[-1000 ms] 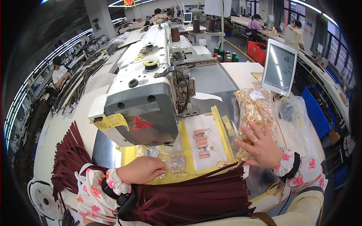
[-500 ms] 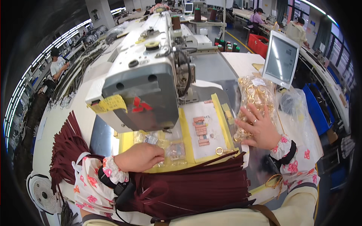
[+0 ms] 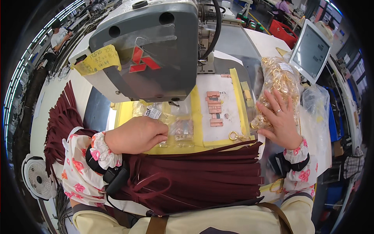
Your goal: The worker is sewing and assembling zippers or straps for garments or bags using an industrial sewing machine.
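Observation:
My left hand (image 3: 136,134) is closed, its fingertips tucked beneath it over the yellow-taped work plate (image 3: 196,146). Whatever those fingers hold is hidden. Just beside them lie a clear plastic bag (image 3: 159,115) with a white label and a clear plastic piece (image 3: 183,128). My right hand (image 3: 281,123) rests with fingers spread on a clear bag of gold metal clasps (image 3: 277,74). One loose gold clasp (image 3: 236,136) sits at the plate's near right corner. A bundle of dark maroon straps (image 3: 202,175) lies across the front, under my left wrist.
The grey sewing machine head (image 3: 150,58) stands right above my left hand. More maroon straps (image 3: 62,128) hang at the left, near a white fan (image 3: 39,179). A tablet screen (image 3: 310,50) stands behind the clasp bag, and crumpled clear plastic (image 3: 316,103) lies to its right.
The view has tipped down and come closer, so the machine head looks larger. My left hand stays closed by the plastic bag; my right hand stays spread on the clasp bag.

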Demonstrator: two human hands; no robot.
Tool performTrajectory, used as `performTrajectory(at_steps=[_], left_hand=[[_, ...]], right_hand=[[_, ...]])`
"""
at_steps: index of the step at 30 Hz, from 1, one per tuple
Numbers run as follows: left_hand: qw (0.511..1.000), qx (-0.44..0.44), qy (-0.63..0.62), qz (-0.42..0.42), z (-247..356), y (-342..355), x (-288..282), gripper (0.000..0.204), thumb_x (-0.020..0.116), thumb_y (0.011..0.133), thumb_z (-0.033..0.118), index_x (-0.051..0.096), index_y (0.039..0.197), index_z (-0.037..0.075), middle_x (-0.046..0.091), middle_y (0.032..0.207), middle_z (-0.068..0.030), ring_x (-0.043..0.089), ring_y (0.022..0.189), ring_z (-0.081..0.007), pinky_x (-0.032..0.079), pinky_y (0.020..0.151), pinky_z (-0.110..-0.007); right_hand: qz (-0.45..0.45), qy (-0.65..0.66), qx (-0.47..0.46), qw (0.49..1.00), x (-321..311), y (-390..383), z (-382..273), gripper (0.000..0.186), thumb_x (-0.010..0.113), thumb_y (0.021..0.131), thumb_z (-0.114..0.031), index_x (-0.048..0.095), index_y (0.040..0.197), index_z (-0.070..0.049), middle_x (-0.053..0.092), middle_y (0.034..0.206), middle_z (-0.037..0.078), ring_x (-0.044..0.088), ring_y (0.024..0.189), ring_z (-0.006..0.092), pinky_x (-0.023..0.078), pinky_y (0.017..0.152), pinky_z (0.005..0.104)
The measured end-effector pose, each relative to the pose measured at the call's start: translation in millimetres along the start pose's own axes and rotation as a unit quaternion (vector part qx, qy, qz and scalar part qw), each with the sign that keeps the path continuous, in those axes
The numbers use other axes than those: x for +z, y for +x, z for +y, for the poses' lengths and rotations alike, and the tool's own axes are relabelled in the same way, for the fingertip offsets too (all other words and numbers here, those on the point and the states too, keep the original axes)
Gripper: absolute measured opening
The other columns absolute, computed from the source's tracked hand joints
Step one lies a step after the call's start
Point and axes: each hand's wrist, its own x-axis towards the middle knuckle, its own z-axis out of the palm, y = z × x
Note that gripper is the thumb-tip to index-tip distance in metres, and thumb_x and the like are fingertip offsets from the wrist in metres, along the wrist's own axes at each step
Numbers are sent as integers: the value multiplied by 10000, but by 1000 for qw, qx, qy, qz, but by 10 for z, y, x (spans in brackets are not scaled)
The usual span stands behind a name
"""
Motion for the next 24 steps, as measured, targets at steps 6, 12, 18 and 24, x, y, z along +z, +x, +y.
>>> performTrajectory(at_steps=[6,12,18,24], left_hand=[[1000,3,7,-7,-34,0,9,132,552,811,166,545,808,34,551,719,-138,537,688,-335,423,611,-383],[1000,5,9,-1,-40,4,16,137,555,811,165,546,806,28,552,712,-139,537,687,-335,423,609,-383],[1000,-4,-5,1,-10,6,5,156,511,820,174,535,775,27,550,706,-151,541,703,-342,424,638,-409],[1000,-13,-16,-7,-7,6,3,150,517,815,169,537,780,25,554,715,-148,541,707,-342,424,640,-406]], right_hand=[[-5,-1,6,1000,8,-16,-1,732,705,617,-347,422,1271,-179,252,1397,93,160,1309,316,131,980,602],[-2,-2,8,1000,21,-29,-9,733,703,622,-336,415,1277,-175,257,1397,85,156,1311,312,129,981,598],[0,-6,8,1000,27,-31,-24,731,702,626,-331,413,1278,-169,266,1395,81,163,1308,311,128,981,595],[5,-5,6,1000,50,-32,-22,723,702,630,-329,417,1274,-163,278,1388,79,167,1306,312,133,975,602]])
